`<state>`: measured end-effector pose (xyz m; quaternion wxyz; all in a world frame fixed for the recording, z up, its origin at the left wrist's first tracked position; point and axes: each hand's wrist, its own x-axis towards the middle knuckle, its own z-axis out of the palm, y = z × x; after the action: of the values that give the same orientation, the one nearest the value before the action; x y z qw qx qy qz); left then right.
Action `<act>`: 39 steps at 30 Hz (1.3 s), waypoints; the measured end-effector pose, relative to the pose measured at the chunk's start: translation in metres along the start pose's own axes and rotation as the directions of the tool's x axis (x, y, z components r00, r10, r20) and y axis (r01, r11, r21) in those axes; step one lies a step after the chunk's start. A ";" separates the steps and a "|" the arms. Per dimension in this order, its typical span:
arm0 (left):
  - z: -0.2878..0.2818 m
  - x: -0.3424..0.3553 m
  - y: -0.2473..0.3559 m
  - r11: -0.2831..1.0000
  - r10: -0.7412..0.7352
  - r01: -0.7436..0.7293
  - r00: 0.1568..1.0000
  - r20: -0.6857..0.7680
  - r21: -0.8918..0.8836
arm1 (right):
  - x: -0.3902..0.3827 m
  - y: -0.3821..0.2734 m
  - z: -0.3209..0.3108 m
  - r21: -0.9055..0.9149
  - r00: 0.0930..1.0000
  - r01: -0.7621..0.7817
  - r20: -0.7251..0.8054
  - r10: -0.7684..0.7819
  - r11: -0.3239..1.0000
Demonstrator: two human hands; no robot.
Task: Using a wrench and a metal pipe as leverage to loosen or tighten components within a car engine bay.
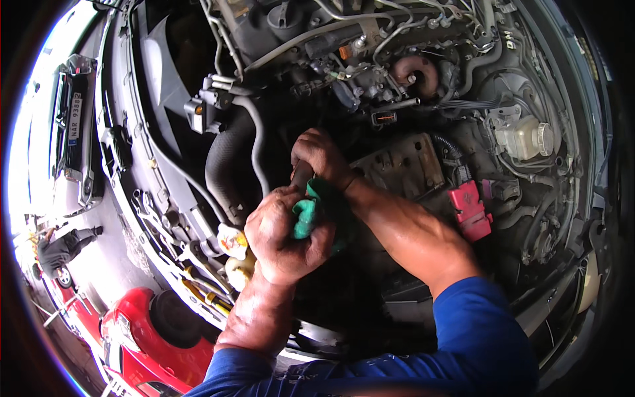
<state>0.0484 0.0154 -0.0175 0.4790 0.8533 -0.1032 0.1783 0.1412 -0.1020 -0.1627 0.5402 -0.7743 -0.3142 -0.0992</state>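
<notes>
My left hand [281,238] is closed around a bunched green cloth [305,218] above the engine bay. Just beyond it, my right hand [321,155] is curled with its fingers bent down. A short dark, rounded piece [302,175] shows between the two hands; whether it is part of a tool, a hose or something else cannot be made out. A thick black ribbed hose [225,165] and a thin grey pipe [259,142] run to the left of my hands. What lies under my fists is in deep shadow.
Several wrenches and yellow-handled tools [208,298] lie along the front edge at left. A metal battery tray [403,162], a red terminal cover [469,210] and a fluid reservoir [526,139] are at right. A red car [149,337] and a person [63,255] are beyond.
</notes>
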 end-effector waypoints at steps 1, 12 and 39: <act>0.001 0.000 0.000 1.000 0.001 -0.001 1.000 0.000 0.001 | 0.001 -0.001 -0.001 0.001 1.000 0.001 -0.002 -0.001 1.000; 0.001 0.005 0.002 0.999 -0.034 0.034 0.999 -0.013 -0.022 | 0.000 0.000 -0.002 0.024 0.999 -0.015 0.032 0.014 1.000; -0.002 -0.010 -0.007 1.000 0.002 -0.001 1.000 0.010 -0.029 | -0.005 0.005 0.001 -0.059 0.999 0.044 0.017 -0.043 0.997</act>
<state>0.0409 0.0205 -0.0260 0.4907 0.8471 -0.1088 0.1728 0.1402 -0.1035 -0.1694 0.5123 -0.7838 -0.3319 -0.1142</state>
